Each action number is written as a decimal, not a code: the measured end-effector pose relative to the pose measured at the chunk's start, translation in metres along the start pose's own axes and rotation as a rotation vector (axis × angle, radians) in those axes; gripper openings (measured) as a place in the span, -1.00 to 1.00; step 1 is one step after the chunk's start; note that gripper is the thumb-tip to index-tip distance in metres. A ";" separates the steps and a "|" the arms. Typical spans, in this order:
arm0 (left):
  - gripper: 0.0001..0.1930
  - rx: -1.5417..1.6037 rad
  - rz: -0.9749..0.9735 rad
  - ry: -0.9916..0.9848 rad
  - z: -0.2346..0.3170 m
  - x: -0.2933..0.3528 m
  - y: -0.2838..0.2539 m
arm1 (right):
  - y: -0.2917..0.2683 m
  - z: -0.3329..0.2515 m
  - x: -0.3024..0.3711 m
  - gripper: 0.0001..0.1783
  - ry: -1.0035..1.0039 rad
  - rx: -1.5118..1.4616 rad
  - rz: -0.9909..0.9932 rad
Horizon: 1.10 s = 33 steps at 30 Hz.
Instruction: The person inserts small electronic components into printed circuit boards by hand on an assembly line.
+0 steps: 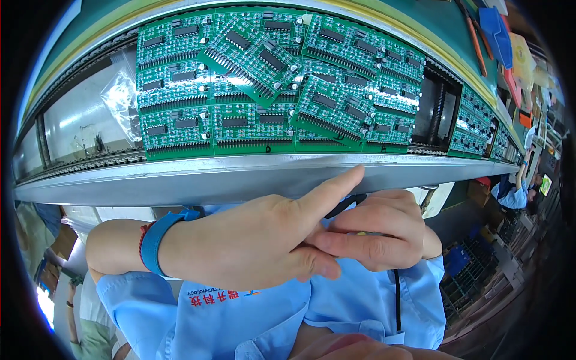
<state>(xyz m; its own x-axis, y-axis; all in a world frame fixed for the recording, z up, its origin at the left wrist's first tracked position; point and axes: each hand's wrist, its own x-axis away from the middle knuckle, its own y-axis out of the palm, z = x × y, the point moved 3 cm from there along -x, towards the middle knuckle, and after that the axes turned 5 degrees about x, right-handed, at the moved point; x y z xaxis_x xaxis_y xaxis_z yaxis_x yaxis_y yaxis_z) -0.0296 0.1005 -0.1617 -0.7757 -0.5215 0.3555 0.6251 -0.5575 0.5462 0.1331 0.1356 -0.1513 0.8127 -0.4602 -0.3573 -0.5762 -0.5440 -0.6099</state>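
Observation:
My left hand (pixel 258 234), with a blue wrist strap (pixel 157 243), reaches in from the left in front of the conveyor rail. Its index finger points out to the upper right and its thumb stands apart; the other fingers are hidden behind my right hand. My right hand (pixel 381 231) is closed, fingers curled against the left hand's fingers. A tiny yellowish bit shows between its fingers, too small to name. Just beyond both hands lie green circuit boards (pixel 180 99) with black chips and pin rows. A tilted board (pixel 252 60) and another angled board (pixel 333 108) rest on top.
A metal rail (pixel 240 174) runs along the conveyor's near side. Clear plastic film (pixel 123 96) lies left of the boards. More boards (pixel 474 123) sit farther right on the line. Tweezers-like orange tools (pixel 477 45) and a blue bin (pixel 497 37) are at the upper right.

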 end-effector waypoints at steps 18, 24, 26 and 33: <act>-0.56 -0.992 0.787 0.403 0.060 0.053 -0.079 | -0.021 0.038 -0.076 -0.84 0.486 0.022 -0.047; -0.51 -1.074 0.880 0.385 0.057 0.065 -0.097 | -0.008 0.048 -0.090 -0.88 0.478 0.029 -0.005; -0.50 -1.058 0.892 0.388 0.057 0.062 -0.103 | -0.005 0.049 -0.092 -0.87 0.493 0.043 -0.021; -0.49 -1.007 0.933 0.393 0.051 0.064 -0.114 | -0.002 0.051 -0.093 -0.86 0.477 0.131 -0.045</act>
<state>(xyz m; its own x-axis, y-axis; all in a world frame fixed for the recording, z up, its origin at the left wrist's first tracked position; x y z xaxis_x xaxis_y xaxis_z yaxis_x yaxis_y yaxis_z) -0.1553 0.1633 -0.1626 -0.0830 -0.9957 -0.0416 0.8077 -0.0428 -0.5881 0.0628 0.2150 -0.1525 0.6885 -0.7251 0.0162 -0.5011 -0.4917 -0.7121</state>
